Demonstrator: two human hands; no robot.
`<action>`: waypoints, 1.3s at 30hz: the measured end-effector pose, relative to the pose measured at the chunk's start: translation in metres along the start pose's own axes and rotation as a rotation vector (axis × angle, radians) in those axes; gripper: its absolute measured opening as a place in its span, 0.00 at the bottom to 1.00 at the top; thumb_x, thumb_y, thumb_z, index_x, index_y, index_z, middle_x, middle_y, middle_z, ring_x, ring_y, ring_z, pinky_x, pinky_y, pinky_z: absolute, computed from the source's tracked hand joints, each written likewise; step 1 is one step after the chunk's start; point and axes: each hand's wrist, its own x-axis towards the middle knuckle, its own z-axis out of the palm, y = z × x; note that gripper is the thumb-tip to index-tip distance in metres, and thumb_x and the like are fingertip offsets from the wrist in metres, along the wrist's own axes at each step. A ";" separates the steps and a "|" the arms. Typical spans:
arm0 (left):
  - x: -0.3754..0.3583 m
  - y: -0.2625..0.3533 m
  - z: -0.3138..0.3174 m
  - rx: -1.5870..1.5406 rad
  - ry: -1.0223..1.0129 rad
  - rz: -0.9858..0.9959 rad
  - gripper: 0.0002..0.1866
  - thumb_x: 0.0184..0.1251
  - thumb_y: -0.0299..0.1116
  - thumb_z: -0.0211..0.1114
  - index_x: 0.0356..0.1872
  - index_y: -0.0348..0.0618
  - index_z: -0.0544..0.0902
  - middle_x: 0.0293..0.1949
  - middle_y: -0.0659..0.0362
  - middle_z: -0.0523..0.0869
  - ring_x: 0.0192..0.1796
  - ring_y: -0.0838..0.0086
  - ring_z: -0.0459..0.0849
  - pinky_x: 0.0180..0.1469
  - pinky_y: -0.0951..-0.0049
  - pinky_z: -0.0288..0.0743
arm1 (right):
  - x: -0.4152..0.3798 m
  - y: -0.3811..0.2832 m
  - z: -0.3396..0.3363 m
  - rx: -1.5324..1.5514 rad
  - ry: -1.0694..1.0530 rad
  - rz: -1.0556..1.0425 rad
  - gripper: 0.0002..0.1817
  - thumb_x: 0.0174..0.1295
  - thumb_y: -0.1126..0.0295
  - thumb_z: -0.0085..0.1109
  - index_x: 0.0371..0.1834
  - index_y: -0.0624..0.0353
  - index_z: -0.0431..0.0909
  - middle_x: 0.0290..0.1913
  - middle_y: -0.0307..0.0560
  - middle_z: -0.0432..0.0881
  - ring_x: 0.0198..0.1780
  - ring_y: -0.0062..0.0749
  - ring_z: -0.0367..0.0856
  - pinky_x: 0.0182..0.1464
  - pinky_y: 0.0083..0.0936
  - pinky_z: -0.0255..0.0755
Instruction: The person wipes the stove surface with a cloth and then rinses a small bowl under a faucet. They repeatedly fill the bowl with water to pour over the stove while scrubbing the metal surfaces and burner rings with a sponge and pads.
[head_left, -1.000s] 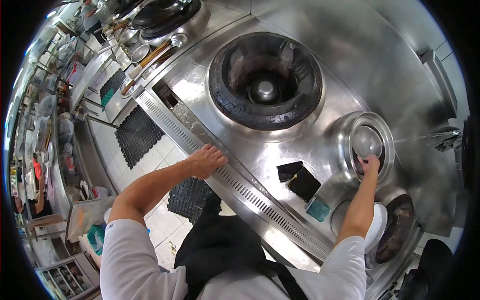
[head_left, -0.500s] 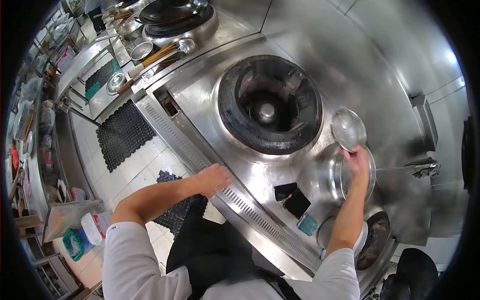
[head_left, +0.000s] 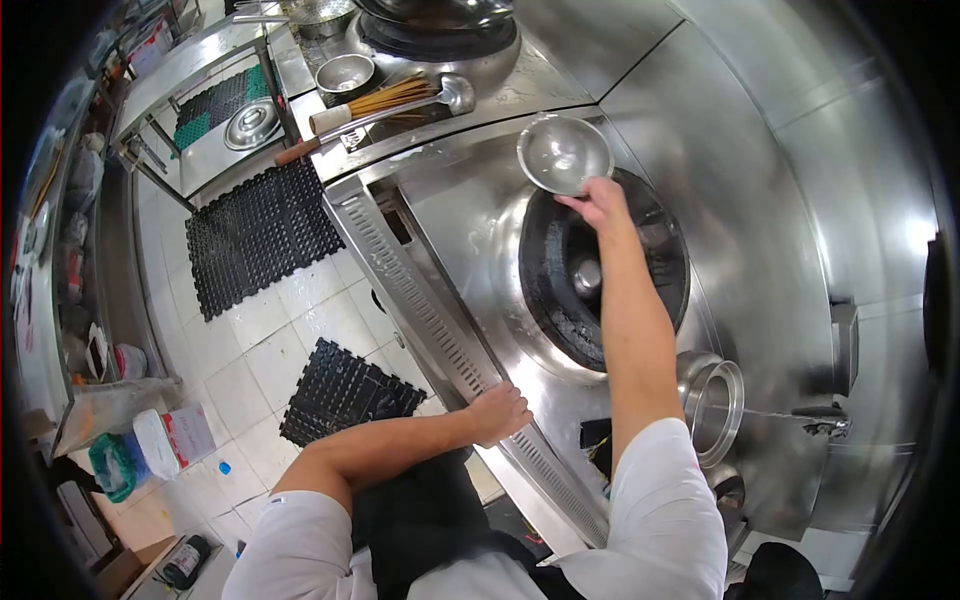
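Note:
My right hand [head_left: 600, 203] grips the rim of a shiny metal bowl [head_left: 565, 154], held above the back left edge of the black wok burner ring [head_left: 560, 290]. Some liquid or wet shine shows inside the bowl. My left hand [head_left: 500, 414] rests with curled fingers on the slotted front edge [head_left: 430, 310] of the steel stove; nothing can be made out in it. To the right of the burner, water runs from a tap [head_left: 822, 420] toward a round metal pot [head_left: 716, 412].
At the upper left lie a ladle [head_left: 457, 94], a bamboo brush [head_left: 385, 100] and a small metal bowl [head_left: 345, 73]. A wok [head_left: 440, 10] sits on the far burner. Black mats [head_left: 260, 235] lie on the tiled floor. A dark cloth [head_left: 597, 440] is near my right arm.
My right hand has carried the bowl from beside the pot, up and left across the burner. My left hand has shifted along the front edge, and the camera view has turned.

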 end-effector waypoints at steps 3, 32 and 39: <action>-0.003 -0.004 -0.012 -0.055 0.006 0.012 0.15 0.54 0.35 0.69 0.42 0.44 0.81 0.42 0.57 0.84 0.50 0.64 0.81 0.52 0.64 0.69 | 0.048 0.040 0.055 -0.045 0.059 0.089 0.25 0.59 0.86 0.46 0.63 0.71 0.67 0.57 0.62 0.76 0.53 0.59 0.82 0.47 0.62 0.85; -0.010 -0.009 -0.021 -0.186 -0.083 0.036 0.23 0.53 0.32 0.70 0.53 0.38 0.81 0.52 0.51 0.84 0.56 0.60 0.81 0.59 0.59 0.69 | 0.046 0.075 0.099 0.481 -0.509 0.479 0.23 0.73 0.66 0.39 0.56 0.75 0.75 0.46 0.69 0.86 0.24 0.29 0.83 0.29 0.19 0.84; 0.005 -0.014 -0.043 0.006 -0.126 0.101 0.15 0.61 0.31 0.67 0.49 0.48 0.82 0.46 0.59 0.85 0.51 0.66 0.84 0.54 0.63 0.75 | -0.105 0.072 0.012 0.268 -0.087 0.135 0.17 0.63 0.77 0.53 0.55 0.65 0.74 0.49 0.57 0.84 0.43 0.46 0.88 0.50 0.45 0.86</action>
